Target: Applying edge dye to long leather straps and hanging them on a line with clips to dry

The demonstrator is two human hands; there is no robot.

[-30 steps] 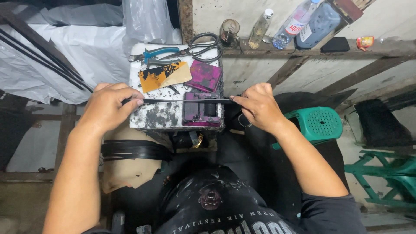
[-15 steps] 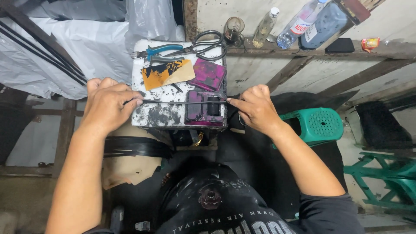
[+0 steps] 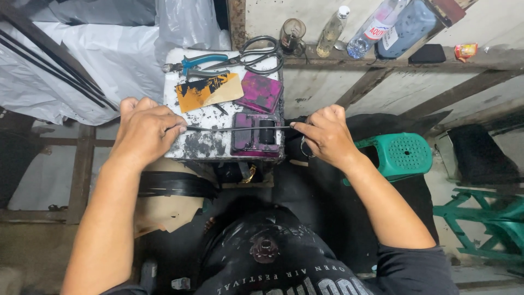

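The left hand (image 3: pixel 144 131) and the right hand (image 3: pixel 326 136) hold the two ends of a thin dark strip (image 3: pixel 237 129), stretched level between them. Each grip is pressed together on the strip: the left pinches its end between thumb and curled fingers, the right between thumb and fingertips. The strip runs just above a small stained white worktop (image 3: pixel 210 145), and between the two grips it crosses a magenta-stained roller block (image 3: pixel 255 135); whether it touches the block cannot be told.

Beyond the strip, away from the person, lie a purple-stained pad (image 3: pixel 261 93) and an orange and black card (image 3: pixel 207 90). Farther still, at the back edge of the worktop, are blue-handled pliers (image 3: pixel 196 63) and black-handled scissors (image 3: pixel 256 54), the two just beside each other.

Past the right grip, on a wooden ledge (image 3: pixel 382 61) along the wall, stand a small glass jar (image 3: pixel 293 34) and a clear plastic bottle (image 3: pixel 333 30). Below and outward of the right wrist sits a green plastic stool (image 3: pixel 401 155). Outward of the left grip hangs white plastic sheeting (image 3: pixel 65 71).
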